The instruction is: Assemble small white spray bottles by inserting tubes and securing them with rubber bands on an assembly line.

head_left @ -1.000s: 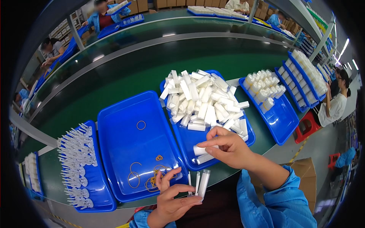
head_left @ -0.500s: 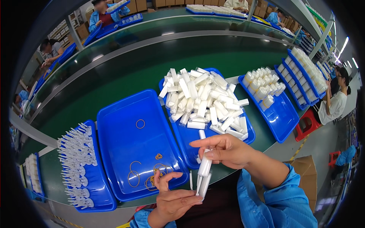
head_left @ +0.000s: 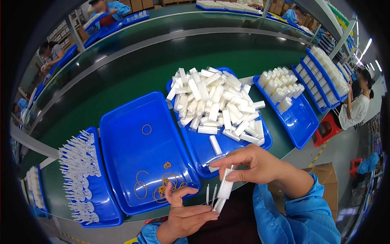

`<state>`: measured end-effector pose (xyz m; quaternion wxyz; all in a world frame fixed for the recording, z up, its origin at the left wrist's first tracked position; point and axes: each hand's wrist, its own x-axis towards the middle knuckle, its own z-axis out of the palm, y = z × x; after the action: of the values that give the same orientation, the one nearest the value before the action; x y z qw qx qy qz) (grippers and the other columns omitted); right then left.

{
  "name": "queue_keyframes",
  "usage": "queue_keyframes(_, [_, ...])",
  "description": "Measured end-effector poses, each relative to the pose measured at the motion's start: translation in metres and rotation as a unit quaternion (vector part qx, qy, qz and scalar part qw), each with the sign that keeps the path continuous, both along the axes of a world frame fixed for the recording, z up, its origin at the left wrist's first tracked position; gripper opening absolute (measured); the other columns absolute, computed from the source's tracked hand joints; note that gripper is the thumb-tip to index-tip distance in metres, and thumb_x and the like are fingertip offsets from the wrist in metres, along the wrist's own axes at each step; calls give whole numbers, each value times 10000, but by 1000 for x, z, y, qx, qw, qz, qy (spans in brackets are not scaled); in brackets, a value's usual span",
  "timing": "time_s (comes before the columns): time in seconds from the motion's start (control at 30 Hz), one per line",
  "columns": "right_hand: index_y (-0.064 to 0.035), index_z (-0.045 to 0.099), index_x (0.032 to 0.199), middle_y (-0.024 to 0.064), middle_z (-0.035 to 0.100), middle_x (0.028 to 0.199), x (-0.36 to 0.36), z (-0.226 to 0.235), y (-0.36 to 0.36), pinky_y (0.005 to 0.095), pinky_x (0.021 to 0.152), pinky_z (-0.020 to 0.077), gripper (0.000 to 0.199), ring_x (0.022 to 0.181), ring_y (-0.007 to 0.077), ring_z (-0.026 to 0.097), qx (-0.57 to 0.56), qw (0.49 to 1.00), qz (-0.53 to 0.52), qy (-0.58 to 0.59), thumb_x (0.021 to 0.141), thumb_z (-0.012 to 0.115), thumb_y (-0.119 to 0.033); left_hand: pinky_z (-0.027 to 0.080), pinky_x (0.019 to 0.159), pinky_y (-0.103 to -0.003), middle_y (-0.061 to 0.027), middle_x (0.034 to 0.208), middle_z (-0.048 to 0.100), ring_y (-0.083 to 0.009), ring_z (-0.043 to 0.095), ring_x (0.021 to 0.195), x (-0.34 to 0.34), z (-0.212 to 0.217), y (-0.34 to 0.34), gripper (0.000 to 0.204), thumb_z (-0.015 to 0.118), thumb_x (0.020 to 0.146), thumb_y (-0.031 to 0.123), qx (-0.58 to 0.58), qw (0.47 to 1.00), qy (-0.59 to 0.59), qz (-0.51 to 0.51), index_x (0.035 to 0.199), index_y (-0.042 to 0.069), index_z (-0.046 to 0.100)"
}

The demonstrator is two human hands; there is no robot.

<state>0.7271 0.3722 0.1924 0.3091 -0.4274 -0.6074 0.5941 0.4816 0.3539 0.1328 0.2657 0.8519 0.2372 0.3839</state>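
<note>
My right hand [head_left: 256,164], fingers closed, pinches the upper end of a white packet [head_left: 226,188] in clear wrapping, held tilted above the table's near edge. Low in front of me, my left hand [head_left: 185,217] grips the lower end of another white packet [head_left: 219,205] between thumb and fingers. The two packets touch end to side. Two thin white sticks [head_left: 208,194] stand up beside the left fingertips; whether the hand holds them I cannot tell. Behind my right hand a heap of white packets [head_left: 219,101] fills a blue tray [head_left: 199,152].
Rubber bands [head_left: 168,185] lie in the blue tray [head_left: 134,118] by my left hand. Farther left, a tray holds several clear pointed plastic parts [head_left: 81,171]. To the right are a tray of banded white bundles [head_left: 280,87] and stacked full trays [head_left: 325,77]. Co-workers sit beyond the green table [head_left: 134,77].
The packet in my right hand has tilted and shifted slightly right and down. The thin sticks by my left fingertips show more clearly. The view has shifted a little.
</note>
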Motion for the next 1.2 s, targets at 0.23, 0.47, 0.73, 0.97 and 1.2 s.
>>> queue_keyframes(0.23, [-50, 575, 1180, 30, 645, 924, 1, -3, -3, 267, 818, 456, 356, 887, 86, 573, -67, 997, -13, 45, 838, 636, -125, 89, 1049, -504, 152, 770, 619, -212, 508, 952, -2, 2, -3, 178, 759, 603, 293, -3, 1000, -6, -1, 777, 277, 722])
queue_keyframes(0.47, [-61, 582, 1176, 32, 650, 911, -3, -7, -13, 259, 821, 452, 359, 888, 91, 576, 11, 999, -24, -35, 826, 644, -109, 71, 1050, -515, 147, 770, 620, -221, 501, 980, 0, -2, -3, 146, 757, 620, 293, 20, 1000, 6, -6, 760, 289, 714])
queue_keyframes(0.73, [-104, 613, 1144, 76, 663, 871, -11, -15, -21, 333, 735, 464, 370, 782, 242, 602, 137, 987, -17, -81, 778, 670, -96, 59, 1017, -568, 28, 985, 580, -324, 403, 1136, -1, -5, -5, 198, 778, 603, 358, 8, 998, -7, 58, 689, 251, 636])
queue_keyframes(0.97, [-121, 605, 1159, 57, 660, 897, -24, -22, -38, 307, 748, 466, 372, 812, 213, 577, 82, 995, -35, -41, 792, 665, -99, 85, 1009, -570, 7, 956, 577, -323, 434, 1114, -2, 2, -5, 291, 791, 577, 400, -31, 998, 14, 60, 697, 198, 619])
queue_keyframes(1.2, [31, 582, 1130, 102, 668, 928, -29, -11, -35, 328, 817, 395, 355, 877, 180, 557, 71, 987, -23, 142, 789, 662, -27, 109, 1035, -559, -69, 977, 628, -408, 425, 1179, -3, -1, 2, 324, 817, 607, 284, -224, 951, -180, -114, 797, 145, 594])
